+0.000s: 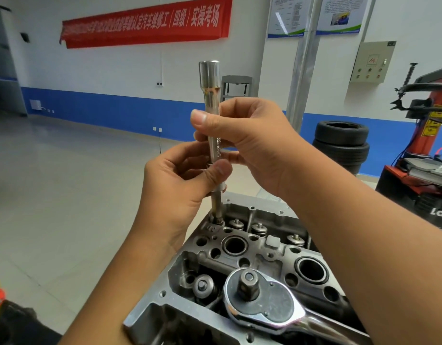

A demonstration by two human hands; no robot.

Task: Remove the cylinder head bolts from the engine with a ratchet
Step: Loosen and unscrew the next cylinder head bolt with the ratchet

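Bolt point(217, 204), long and slim, stands upright with its lower end in a hole at the far left corner of the cylinder head point(239, 247). The left hand point(180, 185) pinches its upper shank, while the right hand point(249, 143) grips the chrome deep socket point(211, 95) that sits upright above it. Two round wells point(234, 246) in the head gape open. The ratchet point(262, 300) lies across the head's near side, drive square up. Stacked tyres point(341, 145) stand further right.

Stacked tyres point(341, 143) beside tyre changer point(424, 135)
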